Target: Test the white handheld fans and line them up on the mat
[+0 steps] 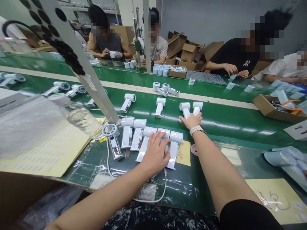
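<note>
My left hand [156, 152] lies palm down on a row of white handheld fan units [134, 135] lined up at the near edge of the green bench; its fingers rest spread over the units on the right of the row. My right hand [191, 121], with a pale watch on the wrist, reaches out onto the green conveyor belt [223, 119] and touches the handles of two white units [190, 108] lying side by side. Its fingers curl around them; the grip itself is partly hidden.
More white units [160, 107] lie spread along the belt. A clear plastic bottle [80, 116] and yellow label sheets [55, 150] sit left. A perforated metal post [79, 60] slants across. Several people work on the far side among cardboard boxes [271, 107].
</note>
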Demonstrator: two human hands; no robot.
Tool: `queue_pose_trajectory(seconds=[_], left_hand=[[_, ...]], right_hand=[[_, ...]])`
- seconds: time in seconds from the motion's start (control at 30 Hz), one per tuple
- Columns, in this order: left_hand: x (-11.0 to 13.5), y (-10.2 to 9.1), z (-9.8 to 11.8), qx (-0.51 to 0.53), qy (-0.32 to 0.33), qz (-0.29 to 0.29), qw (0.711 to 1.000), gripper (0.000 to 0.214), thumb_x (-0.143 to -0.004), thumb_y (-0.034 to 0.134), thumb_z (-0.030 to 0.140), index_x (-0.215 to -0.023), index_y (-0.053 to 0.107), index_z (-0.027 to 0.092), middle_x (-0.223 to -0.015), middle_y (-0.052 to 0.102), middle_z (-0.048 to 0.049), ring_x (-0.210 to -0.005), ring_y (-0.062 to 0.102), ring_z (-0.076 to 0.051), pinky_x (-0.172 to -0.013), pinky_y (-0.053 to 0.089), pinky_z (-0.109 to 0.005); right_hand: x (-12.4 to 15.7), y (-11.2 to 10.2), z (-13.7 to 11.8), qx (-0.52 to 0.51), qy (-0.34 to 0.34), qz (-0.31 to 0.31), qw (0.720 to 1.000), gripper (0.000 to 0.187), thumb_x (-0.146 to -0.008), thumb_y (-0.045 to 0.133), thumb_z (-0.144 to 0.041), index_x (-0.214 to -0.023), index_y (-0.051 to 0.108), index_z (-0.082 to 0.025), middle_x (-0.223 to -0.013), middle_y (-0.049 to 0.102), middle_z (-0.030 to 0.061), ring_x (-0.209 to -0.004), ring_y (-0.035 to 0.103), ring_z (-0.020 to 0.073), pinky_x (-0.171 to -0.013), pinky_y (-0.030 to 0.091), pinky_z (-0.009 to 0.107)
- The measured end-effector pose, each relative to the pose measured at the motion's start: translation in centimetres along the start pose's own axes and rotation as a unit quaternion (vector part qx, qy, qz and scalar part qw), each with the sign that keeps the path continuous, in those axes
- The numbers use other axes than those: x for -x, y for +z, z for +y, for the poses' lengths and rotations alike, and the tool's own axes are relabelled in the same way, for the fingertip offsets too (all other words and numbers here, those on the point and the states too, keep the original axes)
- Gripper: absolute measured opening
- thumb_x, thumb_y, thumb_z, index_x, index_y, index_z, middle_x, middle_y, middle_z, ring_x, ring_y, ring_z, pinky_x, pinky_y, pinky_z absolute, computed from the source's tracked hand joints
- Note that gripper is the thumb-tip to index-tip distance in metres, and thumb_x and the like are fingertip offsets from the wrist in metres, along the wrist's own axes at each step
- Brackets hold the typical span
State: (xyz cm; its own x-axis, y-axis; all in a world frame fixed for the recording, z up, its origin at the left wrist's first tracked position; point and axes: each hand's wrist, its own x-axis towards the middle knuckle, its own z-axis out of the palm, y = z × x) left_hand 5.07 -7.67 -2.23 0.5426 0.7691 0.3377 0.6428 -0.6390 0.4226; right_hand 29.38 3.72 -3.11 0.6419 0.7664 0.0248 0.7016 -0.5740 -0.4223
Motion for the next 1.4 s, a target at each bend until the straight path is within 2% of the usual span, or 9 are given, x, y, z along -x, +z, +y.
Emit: queue_pose_trajectory(seconds=[0.3, 0.37, 0.53, 0.67, 0.77, 0.83, 0.97, 1.2, 1.4], left_hand=[[0.0, -0.5, -0.4, 0.224, -0.040, 0.034, 0.973, 0.015, -0.084, 0.053, 0.021, -0.095, 0.062, 0.021, -0.129, 0.060, -0.0127, -0.132, 0.048, -0.030, -0.120, 0.023, -0.062], [-0.1, -1.0, 0.1, 0.390, -0.073, 0.043, 0.917, 0.023, -0.088, 0.056, 0.037, -0.105, 0.062, 0.022, -0.131, 0.060, -0.0129, -0.131, 0.049, -0.030, -0.117, 0.029, -0.059], [0.6, -2.9, 3.3, 0.751, -0.183, 0.023, 0.634, 0.065, -0.074, 0.063, 0.076, -0.110, 0.061, 0.022, -0.114, 0.068, -0.0123, -0.113, 0.063, -0.031, -0.103, 0.047, -0.048], [1.9, -4.3, 3.8, 0.793, -0.221, 0.006, 0.567, 0.060, -0.065, 0.073, 0.074, -0.091, 0.065, 0.020, -0.095, 0.072, -0.0083, -0.097, 0.068, -0.028, -0.089, 0.054, -0.040], [2.4, -4.9, 2.1, 0.794, -0.225, 0.014, 0.565, 0.055, -0.065, 0.074, 0.070, -0.085, 0.067, 0.019, -0.095, 0.073, -0.0069, -0.088, 0.069, -0.025, -0.079, 0.057, -0.037], [2.5, -5.3, 0.7, 0.765, -0.212, 0.038, 0.608, 0.048, -0.063, 0.078, 0.062, -0.083, 0.068, 0.019, -0.089, 0.073, -0.0057, -0.082, 0.070, -0.024, -0.071, 0.058, -0.035], [2.7, -6.3, -0.9, 0.685, -0.183, 0.059, 0.702, 0.043, -0.057, 0.083, 0.051, -0.081, 0.068, 0.019, -0.068, 0.070, -0.0032, -0.072, 0.070, -0.024, -0.061, 0.057, -0.032], [2.5, -7.2, -0.4, 0.729, -0.180, 0.074, 0.656, 0.050, -0.059, 0.079, 0.063, -0.081, 0.071, 0.018, -0.080, 0.072, -0.0049, -0.069, 0.069, -0.022, -0.063, 0.060, -0.034], [1.7, -6.4, -0.1, 0.728, -0.195, 0.074, 0.653, 0.061, -0.074, 0.057, 0.079, -0.095, 0.065, 0.022, -0.100, 0.074, -0.0107, -0.114, 0.065, -0.035, -0.089, 0.057, -0.050]], right_hand=[[5.8, -7.2, 1.0, -0.167, -0.097, -0.110, 0.975, 0.031, -0.085, 0.059, -0.030, -0.102, 0.074, -0.009, -0.092, 0.073, 0.0129, -0.088, 0.068, 0.0288, -0.078, 0.055, 0.045], [9.9, -8.2, 1.4, -0.204, -0.137, -0.127, 0.961, 0.035, -0.083, 0.059, -0.036, -0.106, 0.074, -0.013, -0.103, 0.074, 0.0131, -0.095, 0.069, 0.0300, -0.085, 0.055, 0.047], [21.1, -8.4, 0.8, -0.239, -0.353, -0.042, 0.903, 0.047, -0.071, 0.076, -0.039, -0.114, 0.074, -0.020, -0.152, 0.046, 0.0157, -0.135, 0.045, 0.0438, -0.112, 0.032, 0.067], [24.4, -8.9, 0.7, -0.264, -0.418, -0.050, 0.868, 0.030, -0.081, 0.071, -0.040, -0.105, 0.074, -0.023, -0.145, 0.056, 0.0149, -0.134, 0.048, 0.0408, -0.110, 0.037, 0.062], [24.6, -8.2, 1.8, -0.269, -0.343, -0.089, 0.895, 0.033, -0.094, 0.051, -0.036, -0.067, 0.065, -0.024, -0.086, 0.077, 0.0098, -0.084, 0.072, 0.0284, -0.075, 0.055, 0.041], [25.0, -6.4, 2.5, -0.161, -0.302, -0.092, 0.935, 0.041, -0.095, 0.050, -0.036, -0.056, 0.054, -0.024, -0.054, 0.065, 0.0051, -0.051, 0.062, 0.0215, -0.050, 0.044, 0.032], [26.8, -2.0, 3.2, 0.080, -0.320, -0.058, 0.942, 0.012, -0.085, 0.060, -0.028, -0.076, 0.062, -0.020, -0.055, 0.065, 0.0073, -0.046, 0.059, 0.0221, -0.045, 0.027, 0.029], [27.2, -2.5, 3.3, -0.101, -0.283, -0.171, 0.938, 0.007, -0.085, 0.051, -0.017, -0.082, 0.056, -0.022, -0.069, 0.069, 0.0063, -0.063, 0.065, 0.0242, -0.056, 0.042, 0.032], [27.2, -4.9, 2.0, -0.491, -0.077, -0.391, 0.775, 0.031, -0.086, 0.063, -0.048, -0.099, 0.061, -0.020, -0.064, 0.063, -0.0016, -0.055, 0.063, 0.0181, -0.058, 0.053, 0.034]])
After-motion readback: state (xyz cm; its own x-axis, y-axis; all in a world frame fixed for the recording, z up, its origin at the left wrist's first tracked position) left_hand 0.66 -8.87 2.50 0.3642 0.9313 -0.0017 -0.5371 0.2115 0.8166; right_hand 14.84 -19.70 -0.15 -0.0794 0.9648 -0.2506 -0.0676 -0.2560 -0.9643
